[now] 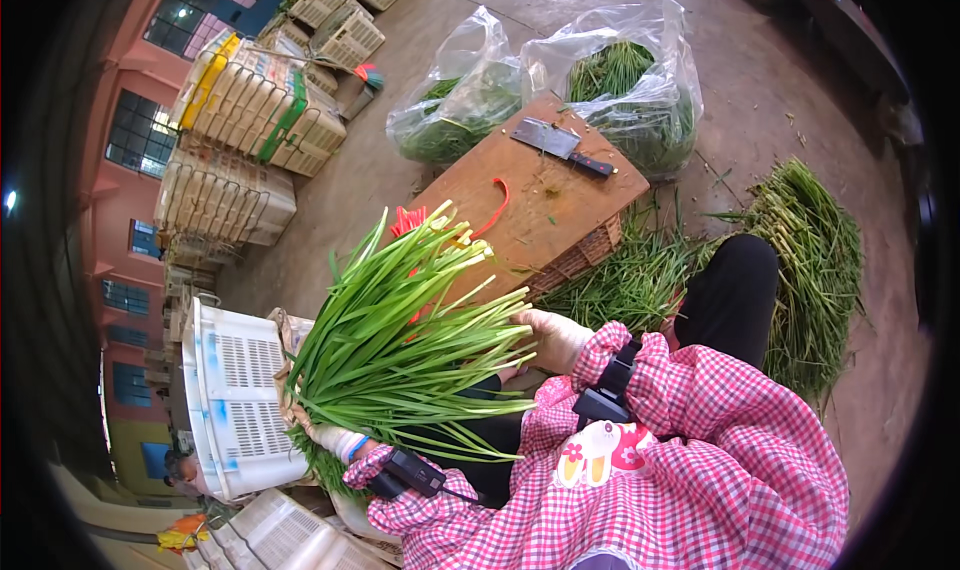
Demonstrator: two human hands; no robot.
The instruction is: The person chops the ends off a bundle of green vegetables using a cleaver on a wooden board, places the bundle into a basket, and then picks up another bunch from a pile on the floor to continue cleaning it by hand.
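Observation:
A large loose bunch of garlic chives (pixel 420 330) lies fanned out in front of me, pale cut stems to the right and green leaves to the left. My left hand (pixel 334 439), in a light work glove, holds the leafy end from below, its fingers mostly hidden by leaves. At the stem ends is my gloved right hand (pixel 559 337), with its fingers curled against several stalks and partly covered by them. Beyond the bunch, a cleaver (pixel 559 142) rests flat on a brown wooden board (pixel 517 195). Red ties (pixel 409 221) lie partly behind the stems.
Two clear plastic bags (pixel 480 112) of greens stand behind the board. A wicker basket (pixel 581 255) supports the board. Loose leaves (pixel 622 277) and a heap of chives (pixel 810 270) cover floor at right. A white plastic crate (pixel 244 382) and stacked crates (pixel 225 187) stand left.

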